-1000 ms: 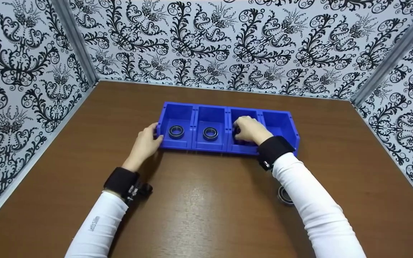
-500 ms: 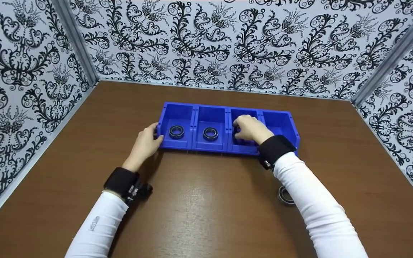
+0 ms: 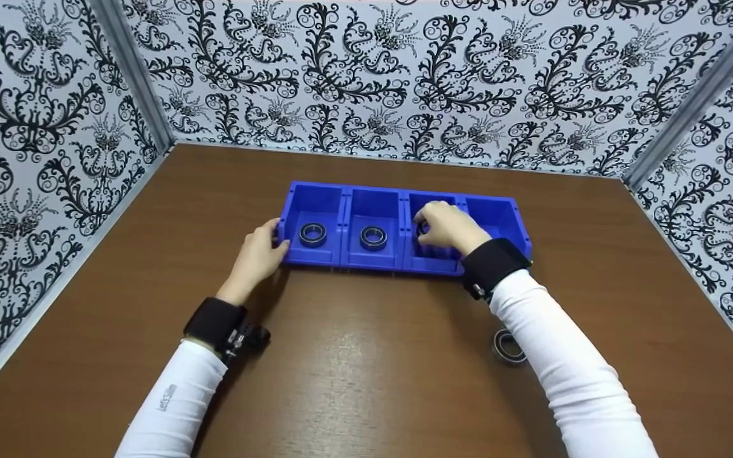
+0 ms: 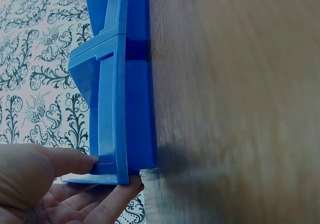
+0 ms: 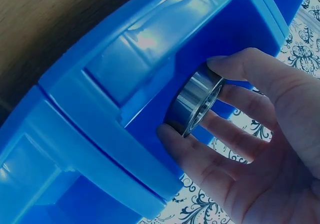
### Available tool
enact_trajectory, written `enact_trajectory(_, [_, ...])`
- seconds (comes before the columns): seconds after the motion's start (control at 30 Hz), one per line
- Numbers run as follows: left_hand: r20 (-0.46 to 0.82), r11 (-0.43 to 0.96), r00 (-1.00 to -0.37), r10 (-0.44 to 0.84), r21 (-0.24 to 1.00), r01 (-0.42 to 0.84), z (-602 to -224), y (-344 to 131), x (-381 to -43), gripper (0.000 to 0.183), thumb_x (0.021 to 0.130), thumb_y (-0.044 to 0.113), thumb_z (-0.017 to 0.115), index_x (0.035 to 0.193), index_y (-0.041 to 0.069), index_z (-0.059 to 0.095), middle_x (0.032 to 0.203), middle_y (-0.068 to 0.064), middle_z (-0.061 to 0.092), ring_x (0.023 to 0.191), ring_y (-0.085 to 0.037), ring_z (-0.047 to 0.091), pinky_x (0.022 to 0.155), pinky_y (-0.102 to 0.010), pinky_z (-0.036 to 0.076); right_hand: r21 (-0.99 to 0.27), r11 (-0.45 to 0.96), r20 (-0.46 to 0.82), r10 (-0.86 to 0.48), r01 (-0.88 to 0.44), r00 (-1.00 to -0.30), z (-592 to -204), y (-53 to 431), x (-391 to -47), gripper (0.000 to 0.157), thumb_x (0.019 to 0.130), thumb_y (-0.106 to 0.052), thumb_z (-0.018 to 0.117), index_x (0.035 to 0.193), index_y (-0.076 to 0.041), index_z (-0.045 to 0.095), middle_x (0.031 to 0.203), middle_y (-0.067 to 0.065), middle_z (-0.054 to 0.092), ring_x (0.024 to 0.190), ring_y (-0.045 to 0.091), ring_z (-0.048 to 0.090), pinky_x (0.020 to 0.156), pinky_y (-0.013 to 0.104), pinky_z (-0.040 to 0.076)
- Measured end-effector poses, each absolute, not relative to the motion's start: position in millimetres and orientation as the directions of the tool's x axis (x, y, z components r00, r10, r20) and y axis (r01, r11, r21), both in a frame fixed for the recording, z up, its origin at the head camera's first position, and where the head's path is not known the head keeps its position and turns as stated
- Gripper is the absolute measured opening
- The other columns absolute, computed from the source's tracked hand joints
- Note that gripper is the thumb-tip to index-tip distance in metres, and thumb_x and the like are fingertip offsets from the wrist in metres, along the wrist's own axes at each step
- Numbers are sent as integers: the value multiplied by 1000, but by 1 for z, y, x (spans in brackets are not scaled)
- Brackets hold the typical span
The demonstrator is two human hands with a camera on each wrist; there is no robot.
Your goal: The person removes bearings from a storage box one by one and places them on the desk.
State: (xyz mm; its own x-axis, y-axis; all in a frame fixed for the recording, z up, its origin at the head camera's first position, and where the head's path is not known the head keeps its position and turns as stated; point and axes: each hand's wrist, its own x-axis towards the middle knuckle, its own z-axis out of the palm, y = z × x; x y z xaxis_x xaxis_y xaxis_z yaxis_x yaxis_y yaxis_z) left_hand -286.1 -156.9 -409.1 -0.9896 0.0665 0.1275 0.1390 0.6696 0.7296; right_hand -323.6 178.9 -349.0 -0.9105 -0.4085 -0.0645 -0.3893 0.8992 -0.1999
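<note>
A long blue bin (image 3: 315,257) with several compartments in a row stands on the table. My left hand (image 3: 258,254) grips its left end wall, thumb inside and fingers outside, as the left wrist view shows. In the third compartment from the left, my right hand (image 3: 446,226) pinches a metal ball bearing (image 5: 192,103) between thumb and fingertips. The right wrist view shows that bearing tilted. One bearing (image 3: 303,236) lies flat in the leftmost compartment, and another bearing (image 3: 363,239) lies in the compartment beside it.
A further bearing (image 3: 500,351) lies on the brown table (image 3: 354,356), partly covered by the right sleeve (image 3: 570,356). Patterned wall panels (image 3: 404,83) enclose the table at the back and sides.
My right hand has risen slightly and shifted a little to the right, still over the third compartment. The left hand and the bin have stayed in place.
</note>
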Motion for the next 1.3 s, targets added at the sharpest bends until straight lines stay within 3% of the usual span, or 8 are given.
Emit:
enact_trajectory(0.43, [120, 672, -990, 71, 728, 137, -410, -157, -288, 52, 99, 3, 55, 147, -13, 43, 143, -35, 55, 134, -47, 57, 114, -55, 47, -191, 893, -59, -426, -408, -903, -341, 184, -322, 45, 81, -10, 66, 124, 2, 71, 128, 24, 70, 123, 42, 63, 108, 59, 49])
enact_trajectory(1.1, [121, 672, -990, 72, 728, 138, -410, -158, -288, 52, 99, 3, 55, 148, -13, 43, 143, -36, 55, 133, -47, 57, 114, -55, 47, -248, 880, -68, -433, -405, -899, -328, 187, -324, 49, 82, -10, 64, 129, 3, 69, 135, 23, 68, 135, 45, 55, 122, 65, 32])
enact_trajectory(1.3, [122, 673, -990, 75, 726, 140, -410, -158, -288, 52, 99, 3, 55, 148, -13, 43, 142, -36, 55, 134, -47, 57, 114, -55, 47, -251, 883, -68, -425, -396, -903, -325, 187, -325, 49, 82, -10, 65, 129, 2, 69, 134, 23, 69, 122, 39, 61, 111, 56, 47])
